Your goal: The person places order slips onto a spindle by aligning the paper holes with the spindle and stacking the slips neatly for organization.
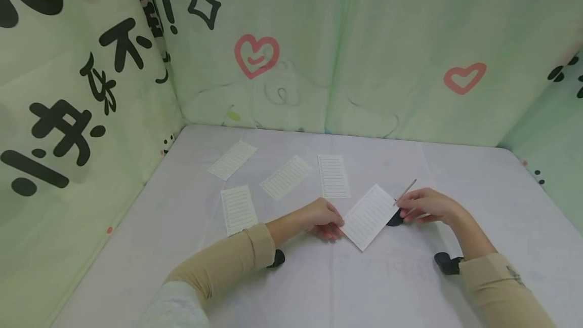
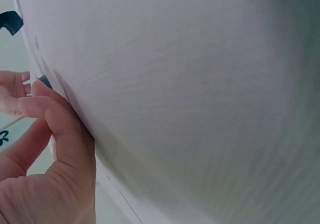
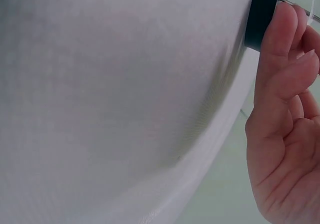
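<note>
Left hand (image 1: pixel 327 220) seems to pinch the lined card (image 1: pixel 370 217) at its 9-o'clock corner | card: left hand's 3 o'clock, long axis 1-to-7 | right hand (image 1: pixel 428 205), card's 3 o'clock, pinches thin stick (image 1: pixel 410 186)

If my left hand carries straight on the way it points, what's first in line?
The lined sheet, whose corner the left hand appears to grip. Past that, probably the black object beside the right hand, though depth is unclear.

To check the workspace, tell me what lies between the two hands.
In the head view, a lined white sheet is between the left hand and the right hand, with a black object partly showing by its right edge.
</note>
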The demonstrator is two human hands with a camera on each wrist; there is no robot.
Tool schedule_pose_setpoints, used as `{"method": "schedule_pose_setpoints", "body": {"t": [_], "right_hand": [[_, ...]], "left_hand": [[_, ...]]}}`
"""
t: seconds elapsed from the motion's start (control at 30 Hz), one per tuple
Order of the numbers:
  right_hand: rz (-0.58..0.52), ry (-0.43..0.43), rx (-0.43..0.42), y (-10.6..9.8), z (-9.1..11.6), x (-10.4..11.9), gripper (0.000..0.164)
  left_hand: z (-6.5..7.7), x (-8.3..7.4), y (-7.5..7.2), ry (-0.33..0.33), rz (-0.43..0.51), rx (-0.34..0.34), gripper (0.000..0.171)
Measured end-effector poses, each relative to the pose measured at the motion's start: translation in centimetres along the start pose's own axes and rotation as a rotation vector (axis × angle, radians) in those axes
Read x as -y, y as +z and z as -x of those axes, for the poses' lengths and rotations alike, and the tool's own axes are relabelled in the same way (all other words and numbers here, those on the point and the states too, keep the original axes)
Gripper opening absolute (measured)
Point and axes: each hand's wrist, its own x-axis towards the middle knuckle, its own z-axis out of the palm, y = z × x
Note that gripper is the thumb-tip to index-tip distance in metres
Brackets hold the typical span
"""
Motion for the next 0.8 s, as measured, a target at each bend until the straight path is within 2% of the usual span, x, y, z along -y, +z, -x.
{"method": "schedule_pose_setpoints", "body": {"t": [0.33, 0.8], "right_hand": [[0.038, 0.026, -0.038, 0.62, -0.38, -0.33, 0.03], [0.059, 0.041, -0.059, 0.91, -0.18, -0.03, 0.03]], "left_hand": [[-0.22, 0.32, -0.22, -0.006, 0.008, 0.038, 0.006], [-0.05, 0.32, -0.16, -0.006, -0.028, 0.026, 0.006]]}}
